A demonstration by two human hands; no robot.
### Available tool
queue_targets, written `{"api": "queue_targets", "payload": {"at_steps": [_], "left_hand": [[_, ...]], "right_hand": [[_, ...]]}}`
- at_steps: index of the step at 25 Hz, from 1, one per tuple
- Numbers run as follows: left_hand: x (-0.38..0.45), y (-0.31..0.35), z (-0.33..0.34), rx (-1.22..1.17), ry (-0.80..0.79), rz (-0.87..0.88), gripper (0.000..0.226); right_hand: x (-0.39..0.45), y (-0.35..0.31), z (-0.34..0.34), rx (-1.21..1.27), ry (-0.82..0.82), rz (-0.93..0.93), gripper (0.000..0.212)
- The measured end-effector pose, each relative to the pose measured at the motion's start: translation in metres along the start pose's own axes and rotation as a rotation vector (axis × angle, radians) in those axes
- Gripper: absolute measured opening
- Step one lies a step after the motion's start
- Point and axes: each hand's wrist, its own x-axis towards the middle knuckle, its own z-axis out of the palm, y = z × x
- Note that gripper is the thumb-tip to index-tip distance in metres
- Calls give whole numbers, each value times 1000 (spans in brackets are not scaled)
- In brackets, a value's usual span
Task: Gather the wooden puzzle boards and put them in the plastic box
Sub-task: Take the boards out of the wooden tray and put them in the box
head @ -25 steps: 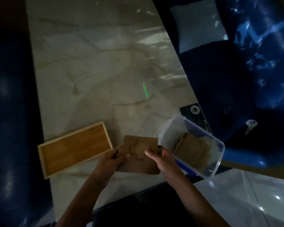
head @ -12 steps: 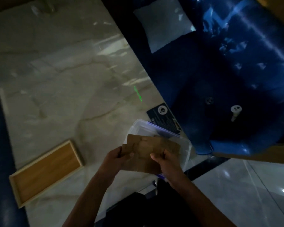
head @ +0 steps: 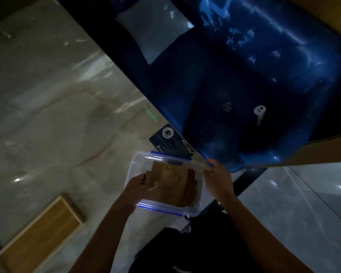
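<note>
A clear plastic box with blue clips stands at the marble table's near right corner. Brown wooden puzzle boards lie stacked inside it. My left hand reaches into the box from the left, its fingers and thumb resting on the left edge of the top board. My right hand pinches the box's right rim near its far corner. The scene is dim, and the lower boards are mostly hidden under the top one.
A wooden tray lies at the lower left of the marble table. A dark card sits just behind the box. A blue sofa with a pale cushion lies beyond the table's right edge.
The boards held in both hands over the table have gone down into the box. My right hand has let go of them and moved to the box's rim. The view has shifted right.
</note>
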Motion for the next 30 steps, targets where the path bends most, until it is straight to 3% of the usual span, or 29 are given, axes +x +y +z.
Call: {"api": "queue_targets", "payload": {"at_steps": [4, 7, 13, 15, 20, 24, 27, 30], "left_hand": [[13, 5, 11, 91, -3, -52, 29], [18, 5, 18, 71, -37, -84, 32], [22, -7, 25, 92, -12, -54, 25], [21, -11, 29, 307, 54, -15, 24], [13, -15, 40, 1120, 213, 56, 50], [11, -19, 43, 1358, 260, 136, 55], [17, -25, 44, 1288, 161, 121, 44], [19, -29, 39, 1078, 129, 93, 37]], "right_hand": [[3, 4, 0, 53, 12, 48, 19], [0, 1, 2, -49, -2, -26, 22], [1, 1, 4, -70, -17, -6, 21], [0, 2, 4, -72, -5, -40, 23], [-6, 1, 8, -25, 49, -25, 36], [-6, 3, 10, -44, 48, -44, 37], [-4, 6, 11, -53, 23, -37, 18], [-5, 8, 12, -57, 52, -54, 25]]}}
